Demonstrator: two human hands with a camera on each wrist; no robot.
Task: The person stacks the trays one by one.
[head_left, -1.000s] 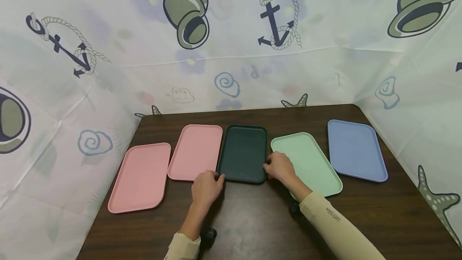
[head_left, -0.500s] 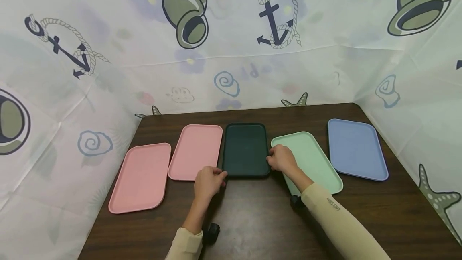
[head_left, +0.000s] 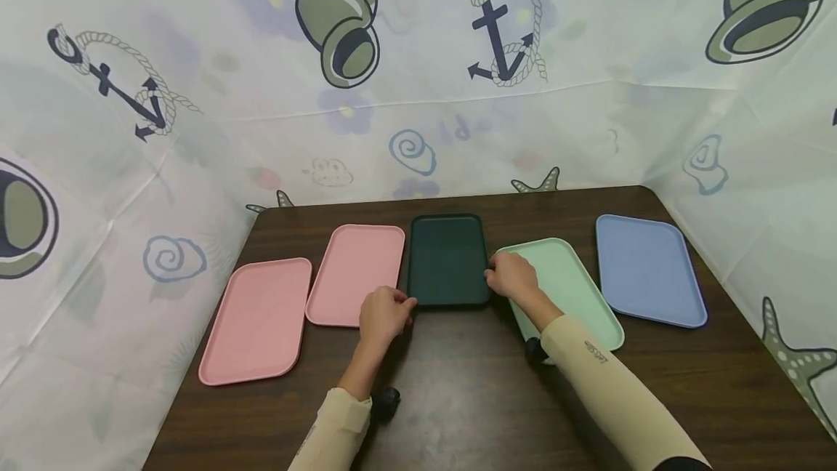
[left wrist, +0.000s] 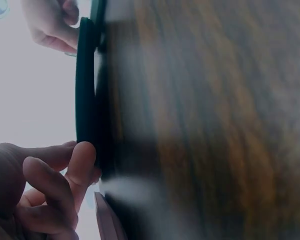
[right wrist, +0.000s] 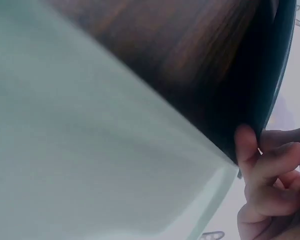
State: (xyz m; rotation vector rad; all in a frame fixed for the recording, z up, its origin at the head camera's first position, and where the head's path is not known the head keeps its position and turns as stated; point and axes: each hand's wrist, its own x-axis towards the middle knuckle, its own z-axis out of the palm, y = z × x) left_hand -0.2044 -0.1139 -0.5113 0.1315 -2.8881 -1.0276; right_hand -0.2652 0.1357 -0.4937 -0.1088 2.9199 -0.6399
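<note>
A dark green tray [head_left: 448,260] is held between both hands near the middle of the table. My left hand [head_left: 383,316] pinches its near left corner between thumb and fingers. With thumb and fingertips, my right hand [head_left: 512,274] grips its right edge toward the near end. In the left wrist view, the edge of the dark green tray [left wrist: 85,85] appears slightly raised above the wood. The light green tray [head_left: 569,289] lies partly under my right hand and forearm, its left side hidden.
Two pink trays lie at the left: one pink tray [head_left: 356,267] beside the dark green one, another pink tray [head_left: 258,322] farther out. A blue tray [head_left: 649,269] lies at the right. The brown wooden table [head_left: 458,398] meets a patterned cloth backdrop [head_left: 418,57].
The dark green tray has moved away from me, toward the table's far edge, with both hands moving along with it. The other trays stay in place.
</note>
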